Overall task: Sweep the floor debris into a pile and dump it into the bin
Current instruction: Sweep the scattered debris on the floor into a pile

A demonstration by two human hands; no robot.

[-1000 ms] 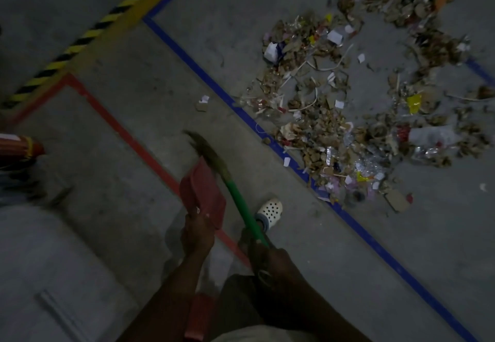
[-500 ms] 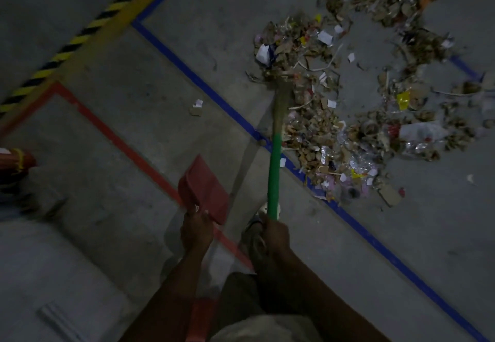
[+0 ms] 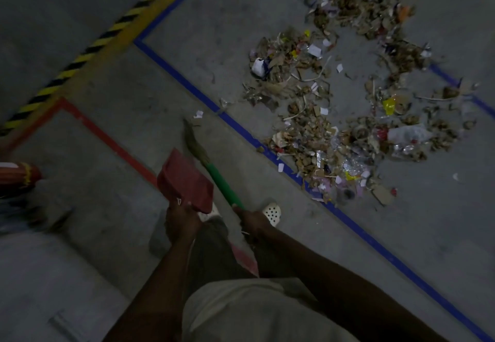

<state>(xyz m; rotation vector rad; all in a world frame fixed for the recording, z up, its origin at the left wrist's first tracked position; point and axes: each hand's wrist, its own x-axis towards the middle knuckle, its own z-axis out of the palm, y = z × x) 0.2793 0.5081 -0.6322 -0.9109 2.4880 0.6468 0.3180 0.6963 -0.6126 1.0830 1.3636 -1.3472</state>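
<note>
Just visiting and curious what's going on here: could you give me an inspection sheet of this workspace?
Surface: concrete floor, blue tape line, red tape line.
Job's things: debris in a loose ring, mostly beyond the blue line; broom; dustpan; no bin seen.
Clutter: paper scrap apart, near the bristles.
Grippers: left hand holds dustpan; right hand grips broom handle.
Cables: nothing seen.
Surroundings: hazard stripe; dim light.

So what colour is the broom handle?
Green; the broom handle, gripped by the right hand, shows best in the head view.
</note>
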